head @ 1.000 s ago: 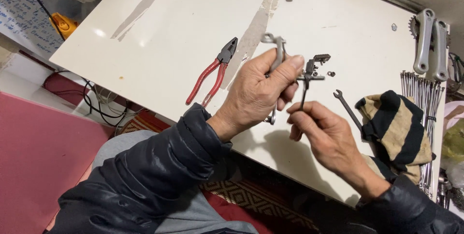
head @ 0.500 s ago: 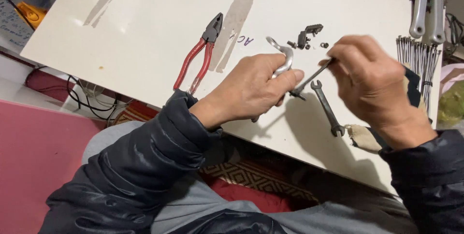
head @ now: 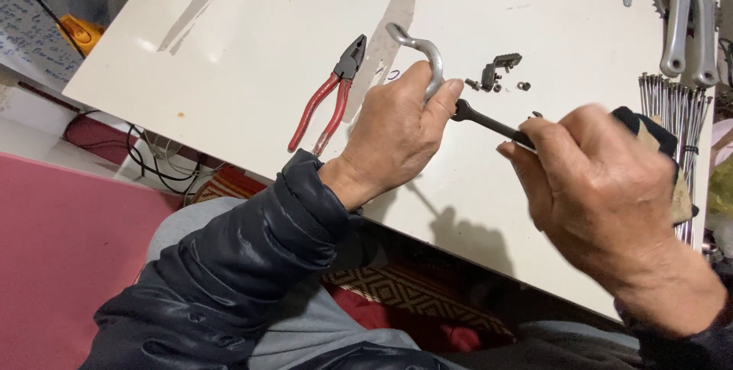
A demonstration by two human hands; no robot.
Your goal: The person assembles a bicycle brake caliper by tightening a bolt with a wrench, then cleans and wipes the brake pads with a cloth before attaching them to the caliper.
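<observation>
Head view: the left hand (head: 397, 137) is clenched around a curved silver metal part (head: 427, 61), whose hooked upper end sticks out above the knuckles over the white table (head: 252, 49). The right hand (head: 592, 179) grasps the handle of a dark spanner (head: 489, 120), and the spanner's ring end sits right at the left thumb, at the lower end of the curved part; whether it is actually seated on a nut there is hard to tell, as the thumb covers the spot.

Taking the curved part as the landmark: just to its right on the table lies a small cluster of dark metal pieces (head: 500, 72) with a few loose nuts beside them. To its left, near but apart, lie red-handled pliers (head: 328, 99), jaws pointing up and away from the person. Well to its right, at the table's far corner, lie two silver crank arms (head: 687, 22), one with a toothed ring, and below them a bundle of thin spokes (head: 676, 103). Behind the right hand, a striped dark cloth (head: 649, 129) shows partly. Well to the left of the curved part, beyond the table edge, sits a yellow object (head: 80, 34).
</observation>
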